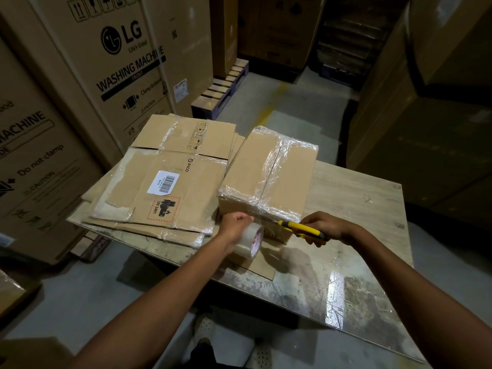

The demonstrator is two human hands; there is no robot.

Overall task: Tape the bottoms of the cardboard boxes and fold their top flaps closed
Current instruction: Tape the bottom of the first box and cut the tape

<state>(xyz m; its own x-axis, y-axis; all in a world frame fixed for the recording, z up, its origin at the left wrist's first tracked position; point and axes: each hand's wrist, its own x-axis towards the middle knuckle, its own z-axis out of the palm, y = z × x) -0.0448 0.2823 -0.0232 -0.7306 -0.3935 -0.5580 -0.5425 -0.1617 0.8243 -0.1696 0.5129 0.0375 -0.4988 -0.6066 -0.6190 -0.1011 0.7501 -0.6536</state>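
Cardboard box (269, 171) stands upside-down on the surface (359, 209), directly beyond both hands, with its taped bottom facing up. Its long axis runs away from the person and leans a little to the right, and the clear tape follows the middle seam along this axis and comes down over the near edge.

The left hand (235, 225) has its fingers curled around the tape roll (249, 242) and holds it just in front of the near face of the box, low, close above the surface. The right hand (323, 226) is closed around the handle of a yellow utility knife (300, 229). The knife points to the left, along the near bottom edge of the box, and its tip reaches to the short stretch of tape between roll and box. I judge that the step in hand is cutting the tape free, so the blade must cross this stretch; the fingers of the left hand are very near to the tip, which is the risk.

A stack of flattened boxes (165, 187) lies just beside the box on the left and hangs over the left edge of the surface. To the right of the box the surface is bare, so there is the room for turning the box over.
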